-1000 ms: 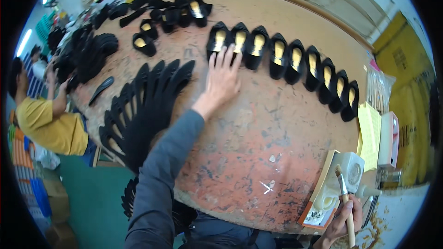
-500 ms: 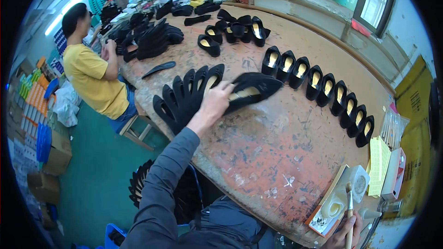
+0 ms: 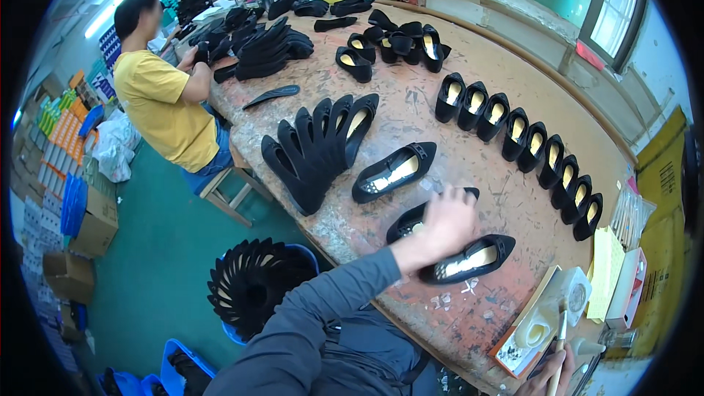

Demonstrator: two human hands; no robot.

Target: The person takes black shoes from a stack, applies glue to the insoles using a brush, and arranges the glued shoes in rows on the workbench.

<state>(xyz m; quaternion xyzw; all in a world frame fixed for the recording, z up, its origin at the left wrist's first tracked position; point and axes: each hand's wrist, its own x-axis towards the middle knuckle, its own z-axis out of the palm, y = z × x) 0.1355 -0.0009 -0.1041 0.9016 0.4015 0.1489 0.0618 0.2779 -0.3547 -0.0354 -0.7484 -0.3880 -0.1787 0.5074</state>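
- The left arm, in a grey sleeve, comes in from about 7 o'clock and stretches toward the centre of the picture.
- The left hand [image 3: 449, 221] is palm down, fingers bent, a little blurred.
- The right hand [image 3: 544, 380] shows only in part at about 5 o'clock, at the lower edge, with its fingers closed in a grip.

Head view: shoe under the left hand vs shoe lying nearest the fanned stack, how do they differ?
The shoe under the left hand is largely covered by the left hand, whose fingers rest on it; the shoe by the fanned stack lies untouched and fully visible. The first sits close to the table's near edge; the second lies further in, beside the fanned stack. Both are black flats with pale insoles, lying flat.
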